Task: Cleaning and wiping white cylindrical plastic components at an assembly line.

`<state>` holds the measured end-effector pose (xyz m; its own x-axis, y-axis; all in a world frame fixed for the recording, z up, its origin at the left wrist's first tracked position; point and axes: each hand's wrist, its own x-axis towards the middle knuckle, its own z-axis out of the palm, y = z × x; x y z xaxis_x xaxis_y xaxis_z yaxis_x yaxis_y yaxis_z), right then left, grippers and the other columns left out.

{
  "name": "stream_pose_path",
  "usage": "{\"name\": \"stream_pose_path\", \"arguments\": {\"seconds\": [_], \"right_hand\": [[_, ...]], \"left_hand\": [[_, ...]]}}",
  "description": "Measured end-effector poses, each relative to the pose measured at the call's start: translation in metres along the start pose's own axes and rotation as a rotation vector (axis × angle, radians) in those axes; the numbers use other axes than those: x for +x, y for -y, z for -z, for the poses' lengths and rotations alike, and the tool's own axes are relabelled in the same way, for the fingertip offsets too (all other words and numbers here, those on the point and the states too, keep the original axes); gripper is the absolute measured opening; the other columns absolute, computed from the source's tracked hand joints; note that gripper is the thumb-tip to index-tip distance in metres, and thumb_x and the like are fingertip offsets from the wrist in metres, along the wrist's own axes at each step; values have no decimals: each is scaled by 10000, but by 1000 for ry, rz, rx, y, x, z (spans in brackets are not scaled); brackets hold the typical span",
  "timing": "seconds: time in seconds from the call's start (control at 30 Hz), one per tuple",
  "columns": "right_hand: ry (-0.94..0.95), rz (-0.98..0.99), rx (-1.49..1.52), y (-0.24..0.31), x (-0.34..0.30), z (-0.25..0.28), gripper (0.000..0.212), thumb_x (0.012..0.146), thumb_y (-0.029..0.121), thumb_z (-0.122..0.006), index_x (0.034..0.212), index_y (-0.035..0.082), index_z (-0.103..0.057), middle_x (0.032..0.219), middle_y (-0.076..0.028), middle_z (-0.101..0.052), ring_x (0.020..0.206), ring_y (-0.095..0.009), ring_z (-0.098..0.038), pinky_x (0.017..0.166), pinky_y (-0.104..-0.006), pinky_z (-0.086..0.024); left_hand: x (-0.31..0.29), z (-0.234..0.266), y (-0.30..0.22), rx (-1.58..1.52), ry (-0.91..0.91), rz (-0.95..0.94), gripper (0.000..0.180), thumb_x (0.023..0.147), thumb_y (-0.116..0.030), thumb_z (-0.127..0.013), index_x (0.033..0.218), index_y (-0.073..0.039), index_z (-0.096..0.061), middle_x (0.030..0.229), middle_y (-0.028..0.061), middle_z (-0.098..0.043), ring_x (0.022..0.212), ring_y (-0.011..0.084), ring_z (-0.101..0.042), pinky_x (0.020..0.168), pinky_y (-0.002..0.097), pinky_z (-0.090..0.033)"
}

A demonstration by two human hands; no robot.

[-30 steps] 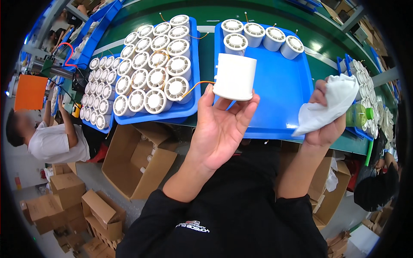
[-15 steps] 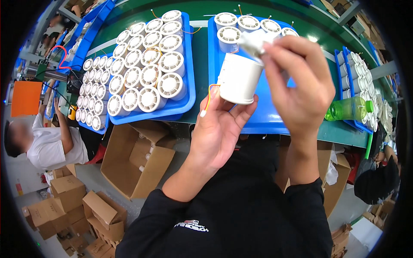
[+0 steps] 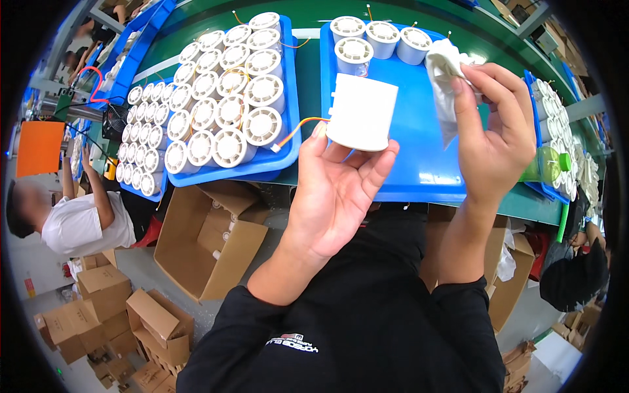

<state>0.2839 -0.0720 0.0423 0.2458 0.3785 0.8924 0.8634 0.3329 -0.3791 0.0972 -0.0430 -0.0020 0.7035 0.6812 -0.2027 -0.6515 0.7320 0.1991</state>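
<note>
My left hand (image 3: 334, 190) grips a white cylindrical housing (image 3: 363, 112) by its lower end, over the front of a blue tray (image 3: 413, 167). A yellow-orange cable with a small white plug sticks out from the housing's left side. To the right, my right hand (image 3: 495, 131) pinches a crumpled white cloth (image 3: 443, 85), which hangs down over the tray and is apart from the housing. Several similar white housings (image 3: 354, 51) with vented round tops stand at the far end of that tray.
Another blue tray (image 3: 288, 141), packed with upright white housings, lies to the left on the green table. A green bottle (image 3: 549, 165) lies at the right beside more filled trays. An open cardboard box (image 3: 242, 259) stands below the table edge; a person in white (image 3: 85, 219) works at far left.
My right hand has moved right, taking the cloth away from the top of the housing. The housing has shifted slightly left and its cable now points out to the left.
</note>
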Motion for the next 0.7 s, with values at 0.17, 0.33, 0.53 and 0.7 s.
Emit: {"name": "stream_pose_path", "arguments": {"seconds": [0.17,0.33,0.53,0.7], "right_hand": [[-12,-102,71,-2,-5,8,181,749,-65,-735,920,-13,-702,929,-71,-648,769,-116,-579,661,-213,-465],[-16,-198,314,-7,-12,13,195,809,-74,-701,1001,-56,-673,1044,-104,-619,871,-126,-586,734,-226,-478],[-38,-255,401,-12,-15,23,189,827,-80,-684,1014,-70,-655,1090,-118,-604,934,-139,-590,797,-227,-482],[-40,-317,458,-21,-20,35,168,840,-67,-673,1007,-66,-650,1104,-123,-602,969,-152,-583,842,-245,-471]], "left_hand": [[0,1,-5,-321,72,106,586,975,-404,-499,1304,72,-407,1260,239,-443,1111,340,-544,978,388,-535],[2,1,-8,-334,128,155,572,1000,-426,-425,1285,70,-408,1207,210,-487,1100,310,-590,994,365,-532],[3,-1,-6,-227,128,82,548,990,-388,-468,1290,69,-434,1184,200,-529,1106,305,-588,986,382,-529],[8,-2,-6,736,141,-717,639,861,-84,-683,1389,105,-376,1207,184,-568,1153,242,-551,933,361,-509]]}}
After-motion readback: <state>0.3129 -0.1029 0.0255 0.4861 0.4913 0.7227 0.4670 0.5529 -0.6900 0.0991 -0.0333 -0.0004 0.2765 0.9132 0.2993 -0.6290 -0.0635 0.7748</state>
